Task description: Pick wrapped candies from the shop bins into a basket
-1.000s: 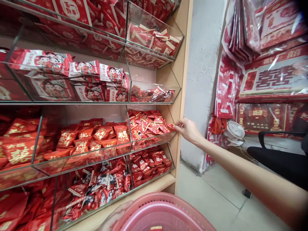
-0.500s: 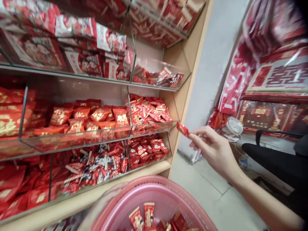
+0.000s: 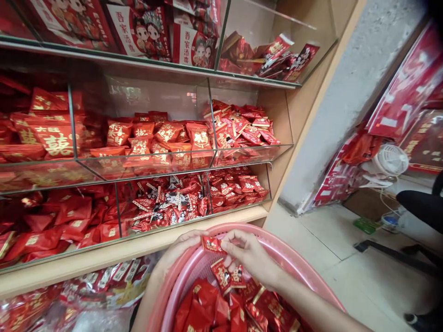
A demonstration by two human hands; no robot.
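Over the far part of the pink plastic basket (image 3: 290,256), a small red wrapped candy (image 3: 212,244) with gold edges is held up. My right hand (image 3: 247,251) pinches its right end between thumb and fingers. At the left rim, my left hand (image 3: 187,242) has its fingertips closed on the candy's left end, its forearm lying along the basket's outer side. Beneath my right hand, two similar red packets (image 3: 221,275) lean against the basket's inner wall. Larger glossy red packets (image 3: 204,299) fill the lower part, some hidden behind my right forearm.
A wooden shelf (image 3: 238,216) with glass-divided compartments holds red candy packets (image 3: 200,138) and, higher up, printed red bags (image 3: 148,34). Plastic-wrapped goods (image 3: 114,281) lie below it. At right are a white fan (image 3: 391,159), a black chair leg (image 3: 384,253) and tiled floor (image 3: 321,240).
My right hand has come from beside the shelf's edge to above the basket, carrying the small candy. My left hand has moved up to meet it. The view has shifted downward.
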